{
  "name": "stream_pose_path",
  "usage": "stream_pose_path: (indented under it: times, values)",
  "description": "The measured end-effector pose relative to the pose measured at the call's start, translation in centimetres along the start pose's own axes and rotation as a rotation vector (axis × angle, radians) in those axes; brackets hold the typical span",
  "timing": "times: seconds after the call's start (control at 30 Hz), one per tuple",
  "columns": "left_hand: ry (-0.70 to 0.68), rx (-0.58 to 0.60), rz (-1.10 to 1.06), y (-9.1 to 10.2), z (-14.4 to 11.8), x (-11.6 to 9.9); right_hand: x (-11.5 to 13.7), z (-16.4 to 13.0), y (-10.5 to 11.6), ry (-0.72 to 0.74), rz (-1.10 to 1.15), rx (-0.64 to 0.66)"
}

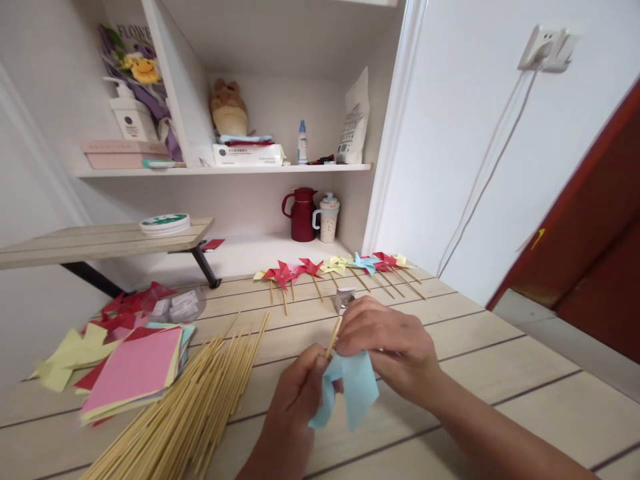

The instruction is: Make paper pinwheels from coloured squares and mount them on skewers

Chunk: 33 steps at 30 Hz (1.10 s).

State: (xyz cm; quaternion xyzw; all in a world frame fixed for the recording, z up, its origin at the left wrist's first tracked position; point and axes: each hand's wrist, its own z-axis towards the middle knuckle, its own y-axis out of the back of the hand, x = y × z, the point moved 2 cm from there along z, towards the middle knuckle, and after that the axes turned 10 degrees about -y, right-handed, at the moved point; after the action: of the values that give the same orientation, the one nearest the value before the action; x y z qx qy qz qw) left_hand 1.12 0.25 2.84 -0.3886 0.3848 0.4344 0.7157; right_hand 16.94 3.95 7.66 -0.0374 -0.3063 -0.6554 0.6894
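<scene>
A: What do the hands hold?

B: The left hand [300, 393] is closed around the lower end of a bamboo stick [333, 337] and the folded light-blue paper [350, 390]. The right hand [387, 347] pinches the top of that paper where it meets the stick. Both grips are clenched on the same half-made pinwheel.

A: Where does it sit relative to the stick pile?

B: Just to the right of the pile of bamboo skewers [200, 400], held slightly above the wooden tabletop [500, 400]. A small silver object [345, 298] lies just beyond the right hand; what it is cannot be told.

A: What else surrounds the pile?

B: To the pile's left lies a stack of coloured paper squares [133, 373], pink on top, with loose yellow folded pieces [67, 357] further left. Behind the stack sit red paper pieces [127, 310] and a clear plastic container [177, 305]. Beyond the pile, toward the wall, a row of finished pinwheels [340, 270] in red, yellow and blue lies on the tabletop. Behind that row stand a dark red jug [301, 215] and a speckled cup [329, 219].
</scene>
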Motion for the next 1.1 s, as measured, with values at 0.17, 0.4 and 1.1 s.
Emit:
stream_pose_path:
  times: [0.17, 0.4, 1.1]
  values:
    - [0.000, 0.020, -0.024, -0.2, 0.0, 0.4, 0.1, 0.1, -0.1, -0.002, -0.006, -0.004]
    - [0.021, 0.026, -0.014, -0.4, -0.3, 0.3, 0.3, 0.2, -0.1, -0.009, -0.001, -0.009]
    - [-0.026, -0.017, -0.049, 0.1, -0.5, 1.4, 0.2, 0.2, -0.2, -0.026, -0.017, -0.029]
